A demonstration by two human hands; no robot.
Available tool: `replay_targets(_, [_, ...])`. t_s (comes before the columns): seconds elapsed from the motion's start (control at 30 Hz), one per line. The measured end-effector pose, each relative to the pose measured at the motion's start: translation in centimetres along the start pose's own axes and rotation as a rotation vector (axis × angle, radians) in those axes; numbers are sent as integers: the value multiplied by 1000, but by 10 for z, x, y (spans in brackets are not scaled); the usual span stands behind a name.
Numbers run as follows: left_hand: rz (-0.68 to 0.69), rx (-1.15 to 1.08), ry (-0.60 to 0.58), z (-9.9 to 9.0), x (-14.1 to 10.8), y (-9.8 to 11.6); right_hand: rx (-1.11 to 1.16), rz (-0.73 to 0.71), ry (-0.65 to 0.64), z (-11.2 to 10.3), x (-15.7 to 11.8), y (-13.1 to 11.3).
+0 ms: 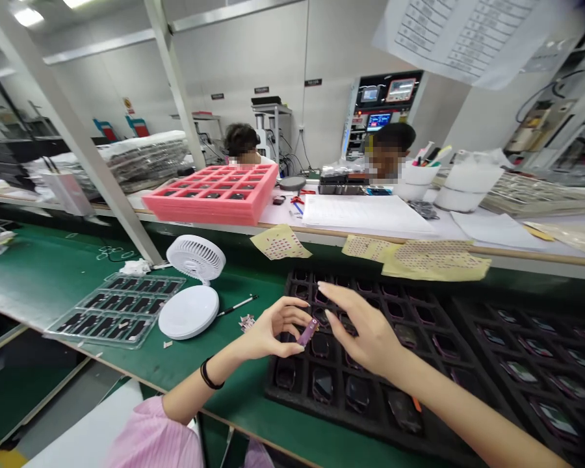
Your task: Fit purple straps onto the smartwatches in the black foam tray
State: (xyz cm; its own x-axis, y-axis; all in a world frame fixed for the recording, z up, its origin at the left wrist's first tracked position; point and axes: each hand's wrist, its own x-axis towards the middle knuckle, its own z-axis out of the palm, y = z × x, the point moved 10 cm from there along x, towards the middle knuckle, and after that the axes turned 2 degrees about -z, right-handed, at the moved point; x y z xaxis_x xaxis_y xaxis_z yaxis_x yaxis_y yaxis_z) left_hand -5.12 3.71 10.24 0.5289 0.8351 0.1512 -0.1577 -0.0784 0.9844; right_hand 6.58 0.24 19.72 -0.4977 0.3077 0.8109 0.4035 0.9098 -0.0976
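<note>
My left hand (275,330) pinches a small purple casing-like piece (307,333) with pale marks on its side, held up on edge between thumb and fingers. Just right of it is my right hand (363,331), fingers stretched out and apart, holding nothing that I can see. Both hands are over a black foam tray (299,392) whose compartments hold dark, glossy, purple-edged devices (322,385). An orange item (416,404) shows beside one device, partly behind my right forearm. Near my left wrist lies a small heap of pale strips (246,323).
A white fan (189,312), a pen (237,305) and a clear tray of dark parts (114,309) are on the green bench at left. Another foam tray (521,351) lies right. A raised shelf (322,227) carries a pink foam tray (214,211). Two people sit beyond.
</note>
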Motion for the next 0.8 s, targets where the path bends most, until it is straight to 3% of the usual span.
replay_targets(0.1, [-14,36,72,-25,-11,4,-81,-69,36,22,61,21])
replay_targets(0.27, [-17,135,167,-68,-30,21,-188,-51,-72,106,166,71])
replay_targets(0.37, [-17,217,228,-93,-43,32,-242,-79,-149,149,201,85])
replay_targets(0.43, [-22,277,272,-110,-50,39,-249,-104,-187,164,214,87])
replay_targets(0.5, [-8,364,309,-126,-54,49,-227,-114,-175,163,225,89])
replay_targets(0.6, [78,603,356,-153,-46,79,-187,-89,-103,144,248,94])
replay_targets(0.8, [407,1193,603,-229,-1,175,-159,20,-60,115,295,102])
